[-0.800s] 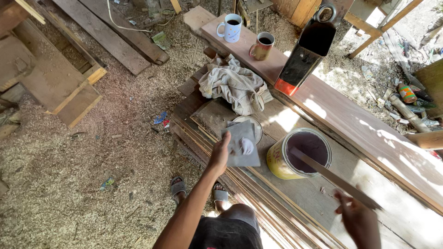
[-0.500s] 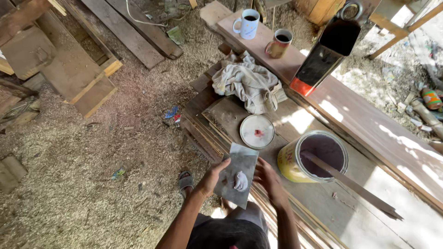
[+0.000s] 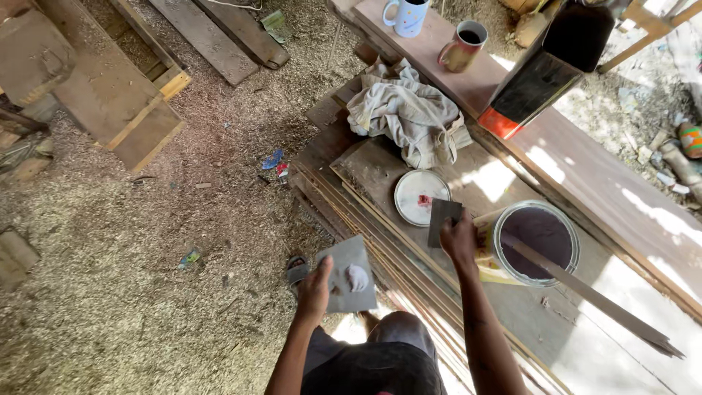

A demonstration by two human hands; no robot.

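My left hand (image 3: 315, 292) grips a flat grey square plate (image 3: 349, 274) with a pale blob of paste on it, held low over the sawdust floor. My right hand (image 3: 459, 240) holds a small dark rectangular scraper (image 3: 442, 219) upright, just left of an open yellow tin (image 3: 532, 245) of dark purple paste. A long wooden stick (image 3: 599, 300) rests in the tin and slants off to the right. The tin's round pale lid (image 3: 421, 196), with a red spot, lies on the boards beside the scraper.
A crumpled cloth (image 3: 406, 111) lies on stacked boards (image 3: 380, 241). A white mug (image 3: 406, 16), a brown cup (image 3: 463, 45) and a black-and-red container (image 3: 545, 69) sit on a long plank (image 3: 621, 197). Wooden offcuts (image 3: 110, 102) and sawdust cover the floor at left.
Both hands were together on the grey plate; now the right hand has moved right toward the tin holding the scraper, and the left holds the plate alone. The view shifted.
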